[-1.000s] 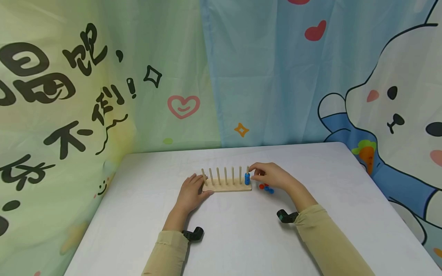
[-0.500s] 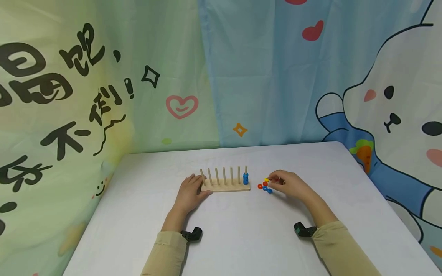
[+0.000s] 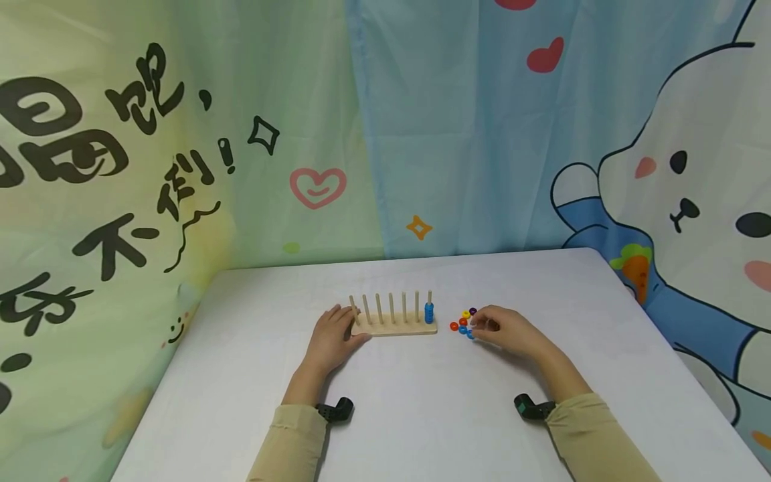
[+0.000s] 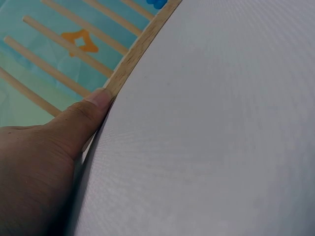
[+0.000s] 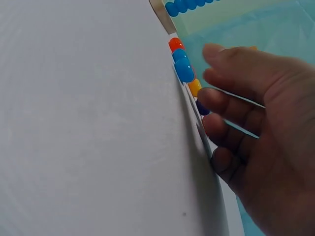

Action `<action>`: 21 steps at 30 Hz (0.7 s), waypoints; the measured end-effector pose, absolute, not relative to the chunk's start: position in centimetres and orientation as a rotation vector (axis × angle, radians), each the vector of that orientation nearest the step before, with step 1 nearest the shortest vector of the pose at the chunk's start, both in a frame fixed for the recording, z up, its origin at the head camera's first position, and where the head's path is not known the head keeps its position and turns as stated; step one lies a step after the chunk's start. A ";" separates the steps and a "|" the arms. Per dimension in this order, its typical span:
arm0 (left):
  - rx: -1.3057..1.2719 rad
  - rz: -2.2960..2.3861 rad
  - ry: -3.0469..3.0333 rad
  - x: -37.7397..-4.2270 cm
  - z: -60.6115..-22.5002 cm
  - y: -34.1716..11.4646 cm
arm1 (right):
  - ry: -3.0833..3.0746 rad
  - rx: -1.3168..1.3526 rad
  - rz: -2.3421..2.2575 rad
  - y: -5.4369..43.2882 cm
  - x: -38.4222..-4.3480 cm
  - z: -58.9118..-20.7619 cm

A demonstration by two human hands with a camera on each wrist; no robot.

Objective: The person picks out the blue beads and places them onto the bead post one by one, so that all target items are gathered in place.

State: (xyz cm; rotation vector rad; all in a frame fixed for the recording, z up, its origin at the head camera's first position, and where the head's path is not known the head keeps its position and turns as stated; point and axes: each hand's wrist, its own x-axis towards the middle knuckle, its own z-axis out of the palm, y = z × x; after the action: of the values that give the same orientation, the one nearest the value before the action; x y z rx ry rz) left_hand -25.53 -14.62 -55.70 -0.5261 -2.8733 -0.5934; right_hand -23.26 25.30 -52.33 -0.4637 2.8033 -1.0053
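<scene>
My left hand [image 3: 331, 340] grips the left end of a wooden peg board [image 3: 394, 329], its thumb along the front edge. Several upright pegs stand in a row on the board. Blue beads [image 3: 429, 313] are stacked on the rightmost peg, whose tip shows above them. To the right of the board, my right hand [image 3: 506, 328] hovers at a small cluster of loose beads. The right wrist view shows its fingers loosely bent, with nothing between thumb and fingers. In the cluster are a red bead [image 3: 454, 326], a blue bead [image 5: 184, 70], a yellow bead [image 3: 466, 314] and a purple bead [image 3: 472, 311].
A white-covered table [image 3: 415, 415] bears the board and beads. Behind it hangs a printed curtain [image 3: 458, 134] with a cartoon animal at the right. Black wrist cameras sit on both wrists, such as the right-hand camera [image 3: 533, 407].
My right hand has moved right, away from the rightmost peg to the loose beads, then slightly down, so the yellow and purple beads show. My left hand stays on the board.
</scene>
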 end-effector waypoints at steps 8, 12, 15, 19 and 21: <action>-0.514 -0.597 -2.884 -25.4 -55.6 -14.7 | 2.833 -0.544 -0.967 25.1 -23.0 -52.9; -0.511 -0.608 -2.891 -25.4 -55.6 -14.6 | 2.891 -0.545 -0.920 24.8 -22.9 -53.2; -0.512 -0.605 -2.894 -25.5 -55.6 -14.7 | 2.918 -0.536 -0.917 24.7 -22.8 -53.3; -0.511 -0.596 -2.900 -25.5 -55.6 -14.7 | 2.933 -0.533 -0.922 24.6 -22.7 -53.5; -0.509 -0.594 -2.902 -25.5 -55.6 -14.7 | 2.937 -0.541 -0.916 24.6 -22.7 -53.6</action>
State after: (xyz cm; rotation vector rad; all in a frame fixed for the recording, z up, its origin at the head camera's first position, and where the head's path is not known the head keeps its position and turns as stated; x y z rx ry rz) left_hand -25.49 -14.67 -55.56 -0.5087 -2.9023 -0.5942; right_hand -22.72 24.64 -53.60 -0.5414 2.9372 -0.9160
